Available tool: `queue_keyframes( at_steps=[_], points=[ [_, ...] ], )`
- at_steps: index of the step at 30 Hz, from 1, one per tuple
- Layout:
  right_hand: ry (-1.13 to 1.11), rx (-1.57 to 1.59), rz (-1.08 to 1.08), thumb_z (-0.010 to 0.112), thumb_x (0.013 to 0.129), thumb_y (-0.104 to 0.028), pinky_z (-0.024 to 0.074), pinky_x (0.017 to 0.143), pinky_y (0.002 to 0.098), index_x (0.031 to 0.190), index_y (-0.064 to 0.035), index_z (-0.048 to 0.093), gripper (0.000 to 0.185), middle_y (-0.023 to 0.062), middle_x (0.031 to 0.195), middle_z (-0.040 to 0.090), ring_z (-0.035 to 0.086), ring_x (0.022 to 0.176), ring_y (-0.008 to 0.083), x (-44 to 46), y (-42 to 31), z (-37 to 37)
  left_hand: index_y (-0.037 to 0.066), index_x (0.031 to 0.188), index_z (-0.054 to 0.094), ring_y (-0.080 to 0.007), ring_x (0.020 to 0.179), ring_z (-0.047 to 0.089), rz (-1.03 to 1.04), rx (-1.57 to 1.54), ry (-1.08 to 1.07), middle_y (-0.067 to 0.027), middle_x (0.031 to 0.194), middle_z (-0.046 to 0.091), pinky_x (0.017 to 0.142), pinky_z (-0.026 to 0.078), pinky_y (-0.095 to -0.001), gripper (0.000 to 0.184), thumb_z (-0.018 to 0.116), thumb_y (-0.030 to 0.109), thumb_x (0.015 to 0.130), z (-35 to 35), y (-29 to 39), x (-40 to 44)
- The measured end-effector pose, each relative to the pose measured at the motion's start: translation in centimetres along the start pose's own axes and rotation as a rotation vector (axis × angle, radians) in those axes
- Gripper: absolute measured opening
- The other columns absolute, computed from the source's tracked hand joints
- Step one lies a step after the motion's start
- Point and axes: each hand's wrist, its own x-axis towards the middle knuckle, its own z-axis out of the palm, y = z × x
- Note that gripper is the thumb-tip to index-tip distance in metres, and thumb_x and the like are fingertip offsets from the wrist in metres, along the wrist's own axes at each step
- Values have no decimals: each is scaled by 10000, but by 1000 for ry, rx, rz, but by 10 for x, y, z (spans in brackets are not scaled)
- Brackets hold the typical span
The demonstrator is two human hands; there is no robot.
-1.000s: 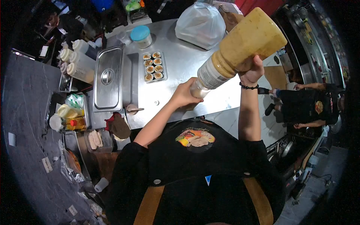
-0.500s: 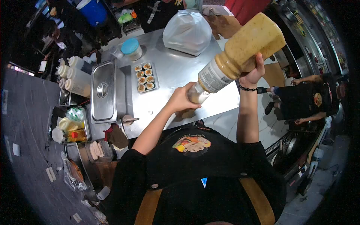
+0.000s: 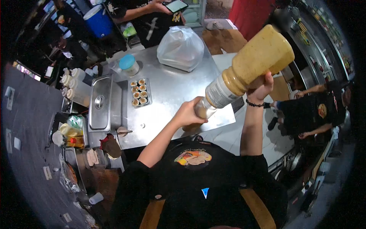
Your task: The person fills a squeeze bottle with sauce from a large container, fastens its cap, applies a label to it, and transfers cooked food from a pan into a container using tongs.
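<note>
A large bottle of yellow sauce (image 3: 256, 57) is tilted with its base up to the right and its neck down to the left. My right hand (image 3: 260, 91), with a dark beaded bracelet at the wrist, supports it from below, fingers wrapped round its body. My left hand (image 3: 189, 113) is closed round a small clear container (image 3: 204, 109) with pale contents at the bottom. The big bottle's mouth meets the top of this container; the join itself is hidden. Both are held above the steel table (image 3: 160, 114).
A tray of sushi rolls (image 3: 139, 92), a blue-lidded tub (image 3: 129, 64) and a tied white plastic bag (image 3: 180, 49) stand on the table. Left of them are a lidded steel pan (image 3: 102, 102) and squeeze bottles (image 3: 78, 89). One person holds a phone (image 3: 175, 5); another person (image 3: 314, 108) stands at right.
My view has shifted, so the table items appear further left and lower. A person's arm with a phone now shows at the top. Both hands keep their hold, bottle still tilted.
</note>
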Motion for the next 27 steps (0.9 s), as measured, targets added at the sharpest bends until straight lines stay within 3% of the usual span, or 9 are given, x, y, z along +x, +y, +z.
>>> queue_keyframes(
  at_steps=[6,8,14,16,17,19,20,22,27],
  points=[
    [-192,87,62,579,795,-353,394,964,424,1261,-2,435,601,124,1251,508,499,1136,287,3,-5,-25,23,1167,508,-255,949,625,-95,-14,19,-168,991,641,841,478,-349,765,820,256,509,16,18,0],
    [-17,42,22,595,715,-241,437,908,403,1252,0,422,613,124,1164,544,533,1070,273,2,1,-24,37,1167,505,-284,951,626,-75,-17,33,-171,1000,641,833,482,-348,736,828,239,536,21,12,-1],
    [-134,66,41,632,666,-242,441,907,403,1230,10,444,646,148,1155,544,533,1064,298,1,24,-22,86,1232,453,-347,915,620,-78,51,74,-194,975,637,806,483,-375,813,824,295,541,19,-9,-7],
    [-209,152,231,629,666,-178,442,907,396,1214,12,459,604,144,1128,559,542,1038,302,-6,31,-17,63,1232,446,-337,944,612,-142,139,30,-203,999,625,824,482,-370,817,818,321,552,6,-6,-12],
    [-162,52,296,618,664,-76,454,891,392,1204,9,471,566,132,1107,572,557,1007,283,-9,38,-28,29,1205,459,-298,964,614,-103,188,75,-184,1026,623,841,481,-355,800,824,310,551,8,-25,-15],
    [-101,17,352,628,665,-5,471,855,369,1200,7,475,556,119,1101,575,562,992,229,-18,25,8,20,1123,503,-251,945,621,-68,52,55,-146,1009,634,841,482,-351,710,834,268,546,0,-35,-17],
    [-243,87,232,642,665,-19,459,868,345,1203,7,468,565,116,1094,576,556,997,222,-22,27,23,15,1068,522,-245,904,632,-134,80,35,-138,955,647,817,489,-356,676,838,277,531,-9,-27,-20],
    [-229,-36,144,653,659,-38,438,870,320,1205,8,448,585,98,1077,570,548,992,199,-20,28,51,14,977,548,-227,855,642,-79,64,66,-132,909,658,771,499,-342,633,847,295,495,-19,-31,-27],
    [-169,-138,-34,704,659,-123,386,917,295,1199,11,435,618,80,1105,559,519,1029,174,-25,27,84,1,1051,543,-212,887,634,9,13,-3,-137,950,656,796,487,-335,670,843,245,504,-41,-23,-31]
  ],
)
